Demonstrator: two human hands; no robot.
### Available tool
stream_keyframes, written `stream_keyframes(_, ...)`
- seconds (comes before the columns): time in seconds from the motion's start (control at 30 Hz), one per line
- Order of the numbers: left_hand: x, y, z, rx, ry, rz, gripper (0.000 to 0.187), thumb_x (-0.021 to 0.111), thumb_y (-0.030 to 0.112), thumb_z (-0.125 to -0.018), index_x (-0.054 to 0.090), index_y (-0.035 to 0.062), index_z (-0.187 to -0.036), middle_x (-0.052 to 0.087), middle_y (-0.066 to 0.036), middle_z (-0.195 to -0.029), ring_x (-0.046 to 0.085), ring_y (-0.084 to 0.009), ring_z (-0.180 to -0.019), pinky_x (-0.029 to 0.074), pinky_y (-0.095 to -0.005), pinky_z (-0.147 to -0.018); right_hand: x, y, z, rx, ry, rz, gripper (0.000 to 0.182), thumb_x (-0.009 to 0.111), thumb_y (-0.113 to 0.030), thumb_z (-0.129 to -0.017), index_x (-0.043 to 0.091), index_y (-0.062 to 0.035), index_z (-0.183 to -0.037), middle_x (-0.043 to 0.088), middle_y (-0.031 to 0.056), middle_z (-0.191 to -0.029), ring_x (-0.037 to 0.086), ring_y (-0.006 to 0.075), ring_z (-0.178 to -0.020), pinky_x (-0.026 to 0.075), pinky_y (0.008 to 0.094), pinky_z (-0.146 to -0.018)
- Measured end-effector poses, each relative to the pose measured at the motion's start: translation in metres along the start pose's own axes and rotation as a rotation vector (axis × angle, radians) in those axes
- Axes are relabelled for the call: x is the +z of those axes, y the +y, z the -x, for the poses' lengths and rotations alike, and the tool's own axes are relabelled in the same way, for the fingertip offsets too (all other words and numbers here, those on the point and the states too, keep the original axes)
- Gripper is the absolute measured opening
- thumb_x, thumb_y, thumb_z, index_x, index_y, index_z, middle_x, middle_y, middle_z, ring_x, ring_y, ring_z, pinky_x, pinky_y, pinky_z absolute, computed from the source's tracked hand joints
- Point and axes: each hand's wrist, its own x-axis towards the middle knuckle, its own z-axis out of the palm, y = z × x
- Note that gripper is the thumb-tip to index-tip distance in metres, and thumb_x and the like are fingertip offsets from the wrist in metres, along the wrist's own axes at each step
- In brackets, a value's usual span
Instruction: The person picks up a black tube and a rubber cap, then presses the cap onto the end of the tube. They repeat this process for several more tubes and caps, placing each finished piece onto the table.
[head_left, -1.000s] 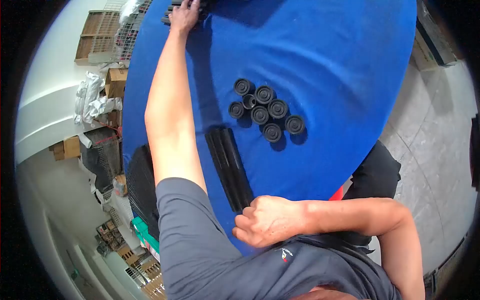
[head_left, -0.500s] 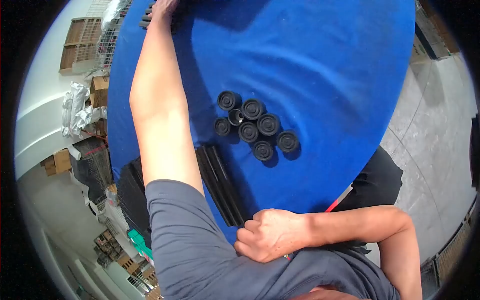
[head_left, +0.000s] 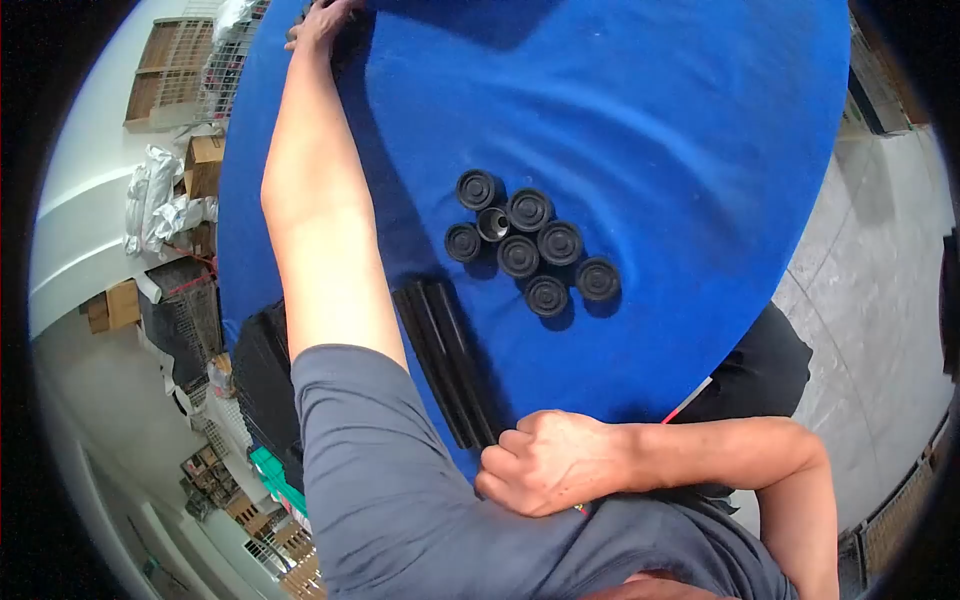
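At the top left edge of the view my left hand (head_left: 322,22) reaches far across the blue cloth (head_left: 640,130), partly cut off by the frame. Its fingers look spread, over dark things that barely show. My right hand (head_left: 553,465) is closed in a fist in front of my body, beside the near end of several long black tubes (head_left: 440,350) lying side by side. What that fist holds, if anything, is hidden. Between the arms, several round black caps (head_left: 518,256) sit in a loose cluster; one smaller hollow piece (head_left: 493,224) among them shows its opening.
A black ribbed pile (head_left: 265,390) lies at the left, partly behind my left arm. Cardboard boxes (head_left: 205,165), silvery wrapped bundles (head_left: 155,200) and wire mesh crates (head_left: 225,75) stand beyond the table's left edge. Grey floor (head_left: 860,270) shows at the right.
The view has shifted slightly, so the caps appear further right. At the top, my left hand shows its fingers more spread, and the dark tubes by it show less. My right fist stays put.
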Motion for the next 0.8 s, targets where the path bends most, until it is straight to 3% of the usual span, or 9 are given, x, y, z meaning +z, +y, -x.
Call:
stream_keyframes(0.23, -0.012, -0.04, 0.03, 0.022, 0.181, -0.246, 0.088, 0.07, 0.062, -0.078, 0.046, 0.028, -0.156, 0.038, -0.028, -0.16, 0.037, -0.0486, -0.147, 0.033, -0.051, -0.121, -0.007, 0.003, 0.0, -0.005, 0.007, 0.008, 0.016, 0.062, -0.018, -0.079, 0.052, -0.0079, -0.07, 0.047, 0.0024, -0.063, 0.058, 0.0161, -0.054, 0.045, 0.0326, -0.043)
stream_keyframes(0.27, -0.016, -0.043, 0.033, 0.025, 0.137, -0.27, 0.093, 0.071, 0.062, -0.075, 0.04, 0.0336, -0.159, 0.022, -0.029, -0.167, 0.027, -0.0525, -0.15, 0.029, -0.0546, -0.123, -0.007, 0.003, -0.001, -0.011, 0.009, 0.008, 0.016, 0.062, -0.018, -0.079, 0.052, -0.0081, -0.07, 0.047, 0.0024, -0.063, 0.058, 0.0161, -0.054, 0.045, 0.0326, -0.044)
stream_keyframes(0.37, -0.017, -0.06, 0.053, 0.066, 0.107, -0.28, 0.089, 0.067, 0.061, -0.078, 0.04, 0.0355, -0.159, 0.023, -0.029, -0.167, 0.026, -0.0504, -0.151, 0.027, -0.0558, -0.123, -0.007, 0.002, -0.004, -0.033, -0.004, 0.034, 0.016, 0.063, -0.018, -0.078, 0.052, -0.0085, -0.071, 0.048, 0.0028, -0.063, 0.057, 0.0168, -0.053, 0.046, 0.033, -0.044)
stream_keyframes(0.43, -0.018, -0.112, 0.035, 0.454, 0.052, -0.564, 0.086, 0.065, 0.059, -0.082, 0.038, 0.0338, -0.16, 0.022, -0.023, -0.169, 0.024, -0.0479, -0.153, 0.026, -0.056, -0.122, -0.004, 0.004, -0.007, -0.032, 0.013, 0.032, 0.015, 0.063, -0.018, -0.077, 0.053, -0.0084, -0.072, 0.049, 0.0033, -0.064, 0.058, 0.0178, -0.054, 0.047, 0.0334, -0.045)
stream_keyframes(0.47, -0.013, -0.105, 0.066, 0.274, 0.154, -0.348, 0.085, 0.064, 0.057, -0.085, 0.036, 0.0307, -0.161, 0.021, -0.018, -0.17, 0.023, -0.0455, -0.153, 0.026, -0.0566, -0.122, -0.002, 0.005, -0.009, -0.042, -0.001, 0.041, 0.014, 0.063, -0.017, -0.077, 0.054, -0.0079, -0.073, 0.049, 0.0039, -0.063, 0.058, 0.0187, -0.053, 0.047, 0.0338, -0.044)
stream_keyframes(0.6, -0.025, -0.089, 0.167, 0.109, 0.069, -0.334, 0.088, 0.064, 0.056, -0.087, 0.03, 0.0301, -0.164, 0.013, -0.013, -0.173, 0.019, -0.0446, -0.155, 0.023, -0.0612, -0.122, 0.008, 0.001, -0.014, -0.05, -0.053, 0.044, 0.015, 0.064, -0.023, -0.078, 0.059, -0.0084, -0.077, 0.054, 0.0042, -0.08, 0.058, 0.0216, -0.079, 0.048, 0.035, -0.073)
stream_keyframes(0.63, -0.015, -0.119, 0.167, 0.238, 0.216, -0.461, 0.088, 0.067, 0.067, -0.082, 0.043, 0.0303, -0.158, 0.037, -0.024, -0.162, 0.038, -0.047, -0.146, 0.035, -0.0534, -0.118, 0.012, 0.001, -0.017, -0.081, -0.06, 0.055, 0.017, 0.064, -0.024, -0.077, 0.061, -0.0079, -0.079, 0.055, 0.0051, -0.082, 0.058, 0.0225, -0.083, 0.048, 0.0364, -0.076)
stream_keyframes(0.7, -0.02, -0.122, 0.206, 0.179, 0.11, -0.331, 0.097, 0.063, 0.073, -0.074, 0.032, 0.0431, -0.161, 0.017, -0.018, -0.172, 0.019, -0.0489, -0.154, 0.028, -0.0722, -0.113, 0.023, 0.006, -0.023, -0.15, -0.084, 0.074, 0.021, 0.066, -0.027, -0.076, 0.064, -0.0071, -0.082, 0.057, 0.0069, -0.087, 0.058, 0.0241, -0.09, 0.047, 0.0393, -0.084)
stream_keyframes(0.8, -0.02, -0.11, 0.267, 0.101, 0.13, -0.358, 0.095, 0.067, 0.071, -0.077, 0.034, 0.0411, -0.161, 0.02, -0.019, -0.171, 0.021, -0.048, -0.154, 0.027, -0.069, -0.116, 0.032, 0.01, -0.026, -0.123, -0.177, 0.184, 0.055, 0.077, -0.048, -0.075, 0.071, -0.0015, -0.104, 0.063, 0.0144, -0.113, 0.057, 0.031, -0.118, 0.04, 0.0486, -0.111)
